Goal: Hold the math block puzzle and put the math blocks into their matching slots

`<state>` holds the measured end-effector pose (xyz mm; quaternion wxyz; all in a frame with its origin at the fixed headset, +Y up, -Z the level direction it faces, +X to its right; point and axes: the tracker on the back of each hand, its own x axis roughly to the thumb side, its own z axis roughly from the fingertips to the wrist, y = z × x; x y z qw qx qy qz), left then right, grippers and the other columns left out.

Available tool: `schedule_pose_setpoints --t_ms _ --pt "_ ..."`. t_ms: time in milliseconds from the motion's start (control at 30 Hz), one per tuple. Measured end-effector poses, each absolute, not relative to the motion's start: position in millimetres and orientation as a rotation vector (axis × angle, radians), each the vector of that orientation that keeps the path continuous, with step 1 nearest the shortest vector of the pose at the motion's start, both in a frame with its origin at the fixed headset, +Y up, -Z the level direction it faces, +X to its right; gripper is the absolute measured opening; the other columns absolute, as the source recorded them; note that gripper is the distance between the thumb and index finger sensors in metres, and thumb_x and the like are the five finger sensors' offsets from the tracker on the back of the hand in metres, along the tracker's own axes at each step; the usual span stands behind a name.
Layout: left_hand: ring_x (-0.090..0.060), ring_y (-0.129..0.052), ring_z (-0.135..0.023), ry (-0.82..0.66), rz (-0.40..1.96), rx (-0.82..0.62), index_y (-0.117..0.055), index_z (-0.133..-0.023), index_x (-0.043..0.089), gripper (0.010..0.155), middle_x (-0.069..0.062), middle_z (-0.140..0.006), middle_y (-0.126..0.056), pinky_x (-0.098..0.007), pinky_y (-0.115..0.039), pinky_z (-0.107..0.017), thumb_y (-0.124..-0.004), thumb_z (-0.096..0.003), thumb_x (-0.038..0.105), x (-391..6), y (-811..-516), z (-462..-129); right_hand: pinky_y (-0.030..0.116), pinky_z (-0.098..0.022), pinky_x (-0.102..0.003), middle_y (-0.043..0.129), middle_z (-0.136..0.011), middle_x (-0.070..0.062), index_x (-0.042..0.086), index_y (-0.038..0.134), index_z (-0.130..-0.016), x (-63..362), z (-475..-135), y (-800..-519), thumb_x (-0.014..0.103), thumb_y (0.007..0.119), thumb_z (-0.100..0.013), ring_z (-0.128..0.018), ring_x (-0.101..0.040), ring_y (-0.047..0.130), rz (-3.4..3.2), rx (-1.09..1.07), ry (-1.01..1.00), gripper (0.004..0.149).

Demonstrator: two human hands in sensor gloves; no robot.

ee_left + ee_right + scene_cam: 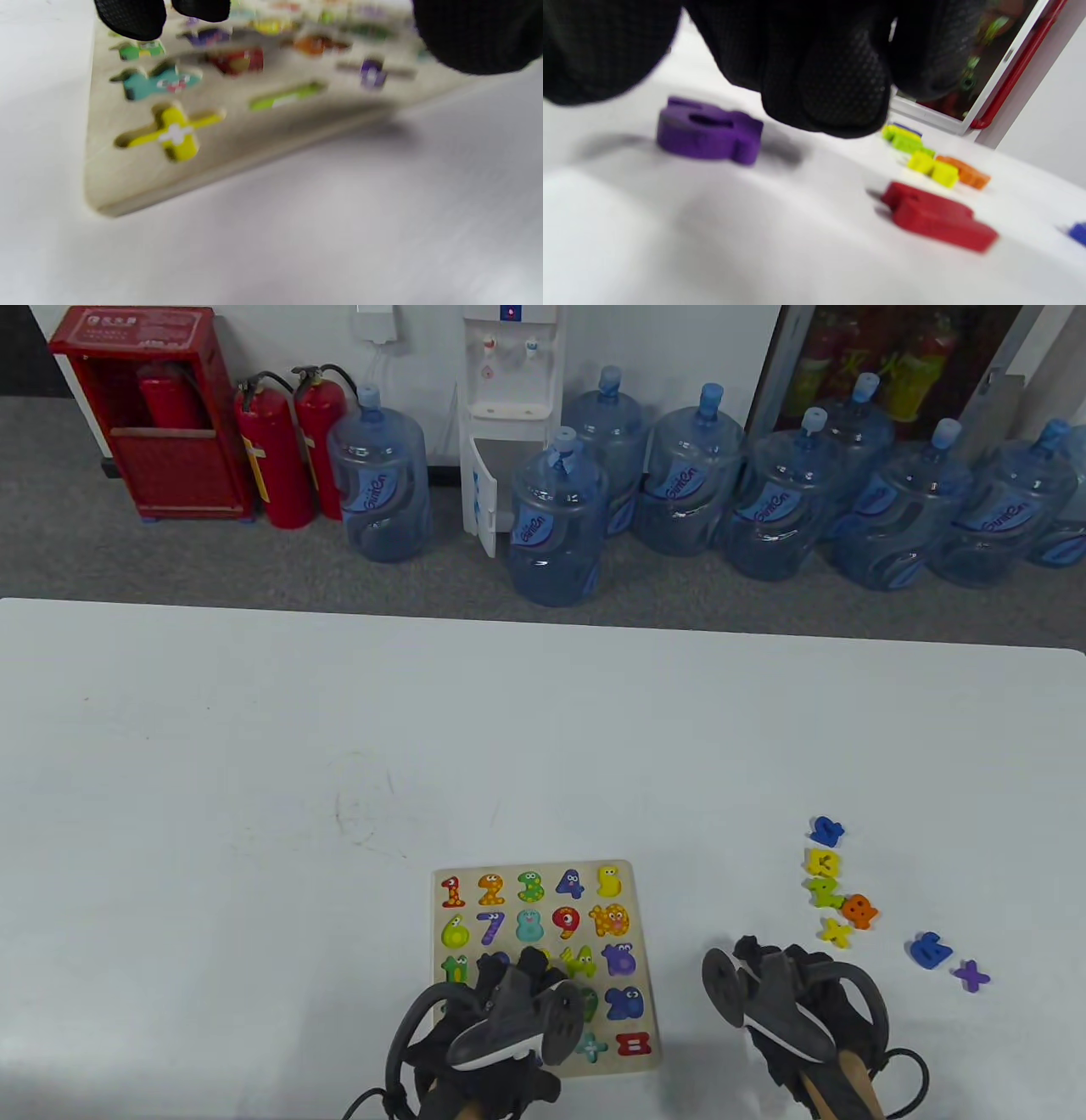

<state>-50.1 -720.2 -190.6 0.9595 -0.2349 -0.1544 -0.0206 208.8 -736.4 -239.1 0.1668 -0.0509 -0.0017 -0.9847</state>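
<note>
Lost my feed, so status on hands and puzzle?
Left hand rests on puzzle board. Right hand hovers over table; nothing seen in its grip. Loose blocks wait at right. Nothing in the way.

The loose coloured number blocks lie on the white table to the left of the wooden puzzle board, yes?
Not quite: in the table view the loose coloured number blocks lie on the white table to the right of the wooden puzzle board, not the left.

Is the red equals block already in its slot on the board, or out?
In. The red equals block sits within the puzzle board, at its bottom right corner.
</note>
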Motion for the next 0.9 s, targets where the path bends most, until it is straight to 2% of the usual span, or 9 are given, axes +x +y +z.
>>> schedule_pose_setpoints --t_ms 67,167,267,333,400,467,600,667,900 --pt "-0.046 -0.040 -0.113 -0.250 -0.023 -0.442 -0.031 -0.110 0.033 0.098 0.001 -0.118 -0.018 -0.068 -0.057 -0.075 -0.077 -0.0307 0.065 -59.8 -710.8 -190.1 0.080 -0.051 -0.042 0.092 -0.076 -0.006 0.020 0.080 -0.086 203.5 -242.6 -739.3 0.055 0.078 -0.015 -0.053 -0.018 0.098 -2.775 -0.110 -0.054 0.079" --pt "-0.048 -0.049 -0.112 -0.098 -0.113 -0.414 -0.033 -0.111 0.031 0.097 -0.003 -0.119 -0.031 -0.070 -0.058 -0.073 -0.074 -0.0316 0.068 -76.1 -709.6 -192.7 0.084 -0.046 -0.040 0.095 -0.068 -0.007 0.017 0.082 -0.081 197.7 -251.8 -749.4 0.052 0.078 -0.013 -0.045 -0.016 0.101 -2.719 -0.046 -0.179 0.076" --pt "-0.048 -0.055 -0.109 0.055 -0.124 -0.448 -0.027 -0.111 0.024 0.101 -0.007 -0.117 -0.039 -0.070 -0.059 -0.071 -0.073 -0.0324 0.068 -88.9 -720.0 -200.5 0.086 -0.042 -0.038 0.096 -0.062 -0.012 0.010 0.081 -0.079 195.9 -256.0 -747.8 0.047 0.083 -0.016 -0.040 -0.016 0.102 -2.784 -0.036 -0.260 0.073" --pt "-0.048 -0.055 -0.108 0.100 -0.062 -0.558 -0.022 -0.111 0.022 0.104 -0.009 -0.116 -0.041 -0.070 -0.059 -0.071 -0.073 -0.0328 0.068 -92.7 -733.4 -205.6 0.087 -0.041 -0.038 0.097 -0.061 -0.012 0.010 0.083 -0.078 194.0 -255.9 -746.3 0.046 0.083 -0.018 -0.039 -0.016 0.103 -2.773 -0.034 -0.242 0.070" --pt "-0.051 -0.049 -0.108 0.097 -0.062 -0.569 -0.022 -0.110 0.022 0.104 -0.014 -0.115 -0.033 -0.070 -0.057 -0.071 -0.075 -0.0326 0.066 -90.7 -738.7 -207.4 0.088 -0.040 -0.038 0.098 -0.061 -0.014 0.012 0.084 -0.079 194.8 -253.4 -744.6 0.046 0.085 -0.020 -0.039 -0.017 0.105 -2.805 -0.034 -0.217 0.068" --pt "-0.046 -0.054 -0.110 0.072 -0.171 -0.527 -0.026 -0.111 0.025 0.103 -0.006 -0.117 -0.037 -0.068 -0.058 -0.073 -0.074 -0.0309 0.068 -86.1 -737.9 -208.8 0.089 -0.039 -0.037 0.099 -0.063 -0.014 0.014 0.085 -0.080 200.3 -250.3 -736.6 0.044 0.085 -0.022 -0.041 -0.017 0.107 -2.916 -0.073 -0.262 0.065" --pt "-0.046 -0.050 -0.111 0.006 -0.112 -0.520 -0.028 -0.111 0.027 0.101 -0.001 -0.117 -0.035 -0.068 -0.056 -0.075 -0.076 -0.0315 0.066 -79.6 -740.0 -208.2 0.091 -0.032 -0.035 0.104 -0.056 -0.009 0.011 0.088 -0.076 218.7 -252.0 -726.7 0.035 0.085 -0.027 -0.032 -0.015 0.109 -3.186 -0.015 -0.311 0.054" --pt "-0.045 -0.050 -0.111 -0.021 -0.125 -0.500 -0.028 -0.111 0.028 0.100 -0.002 -0.117 -0.035 -0.068 -0.055 -0.075 -0.076 -0.0317 0.066 -75.8 -740.5 -207.5 0.091 -0.030 -0.035 0.105 -0.055 -0.009 0.010 0.088 -0.075 228.0 -254.1 -728.9 0.034 0.085 -0.028 -0.030 -0.015 0.109 -3.192 0.049 -0.372 0.053" --pt "-0.043 -0.054 -0.110 -0.054 -0.157 -0.466 -0.033 -0.111 0.027 0.098 -0.005 -0.117 -0.038 -0.068 -0.055 -0.075 -0.073 -0.0314 0.067 -68.7 -739.9 -203.4 0.089 -0.030 -0.035 0.104 -0.050 -0.008 0.012 0.090 -0.074 244.2 -253.2 -732.8 0.037 0.083 -0.028 -0.026 -0.015 0.106 -3.048 0.206 -0.304 0.053"
